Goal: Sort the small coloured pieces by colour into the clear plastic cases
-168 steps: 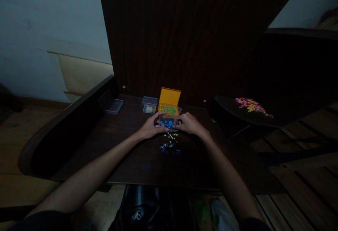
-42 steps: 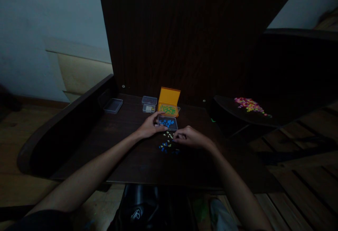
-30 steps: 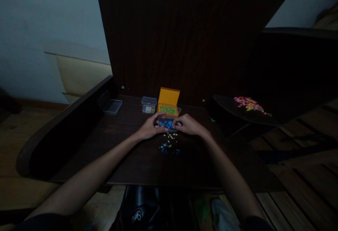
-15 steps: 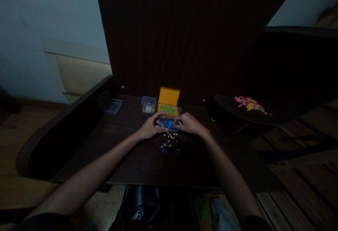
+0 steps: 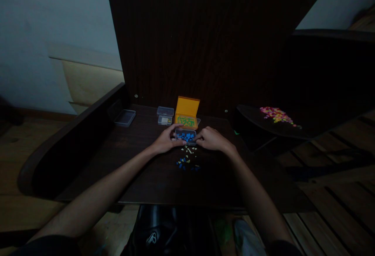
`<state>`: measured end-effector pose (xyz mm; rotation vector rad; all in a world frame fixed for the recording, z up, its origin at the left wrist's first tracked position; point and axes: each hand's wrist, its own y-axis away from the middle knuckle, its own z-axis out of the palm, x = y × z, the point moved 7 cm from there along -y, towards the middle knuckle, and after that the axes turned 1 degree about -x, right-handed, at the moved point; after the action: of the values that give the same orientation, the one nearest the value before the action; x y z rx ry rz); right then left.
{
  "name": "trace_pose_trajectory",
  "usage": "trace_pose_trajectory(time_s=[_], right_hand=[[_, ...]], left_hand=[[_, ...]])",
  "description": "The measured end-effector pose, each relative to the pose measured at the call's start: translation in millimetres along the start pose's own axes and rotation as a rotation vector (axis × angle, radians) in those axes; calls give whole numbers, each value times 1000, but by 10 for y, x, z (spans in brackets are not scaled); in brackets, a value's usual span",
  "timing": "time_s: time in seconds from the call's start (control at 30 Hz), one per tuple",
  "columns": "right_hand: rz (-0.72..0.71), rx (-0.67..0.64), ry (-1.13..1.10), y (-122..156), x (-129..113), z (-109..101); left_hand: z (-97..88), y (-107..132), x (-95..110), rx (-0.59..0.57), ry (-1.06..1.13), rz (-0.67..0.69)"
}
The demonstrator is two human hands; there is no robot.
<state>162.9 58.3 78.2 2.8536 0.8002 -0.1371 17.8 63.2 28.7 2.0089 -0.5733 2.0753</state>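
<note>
A small clear plastic box [image 5: 191, 132] with several small blue pieces [image 5: 186, 137] inside is held by my left hand [image 5: 166, 140], its fingers along the far side and its thumb along the near side. My right hand [image 5: 211, 138] is at the box's right end, fingers curled and closed; anything between them is too small or hidden to make out. Just below the box, pale yellow pieces [image 5: 190, 150] and more blue pieces [image 5: 182, 163] lie scattered on the dark wooden surface [image 5: 140, 174]. Behind it stands a yellow box [image 5: 188, 107], lid up, with green pieces [image 5: 187, 121] inside.
To the left are a small clear case [image 5: 165, 111] with its lid raised and a clear tray [image 5: 125, 118]. A pile of pink and yellow pieces [image 5: 277, 115] lies on a dark ledge at right. A raised side panel [image 5: 73, 143] borders the left; a tall dark board [image 5: 205, 45] stands behind.
My right hand has shifted slightly right, its fingertips moving from over the box's inside to its right end. My left hand and the box have hardly moved.
</note>
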Motion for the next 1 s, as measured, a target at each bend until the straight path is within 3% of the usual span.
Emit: trace_pose_trajectory(time_s=[0.13,0.37,0.67,0.8,1.0], right_hand=[[14,29,22,3,-9,-25],[-57,107,-161,193,-53,-120],[-253,-150,-247,490,-211,394],[-250,-136,-257,541,-173,523],[-220,-65,-216,592,-193,513]], left_hand=[[-5,1,0,-2,-13,6],[-16,-8,-14,8,0,12],[-25,2,-7,15,-15,-7],[-24,-1,-37,12,-12,-33],[-24,-6,-46,9,-6,-28]])
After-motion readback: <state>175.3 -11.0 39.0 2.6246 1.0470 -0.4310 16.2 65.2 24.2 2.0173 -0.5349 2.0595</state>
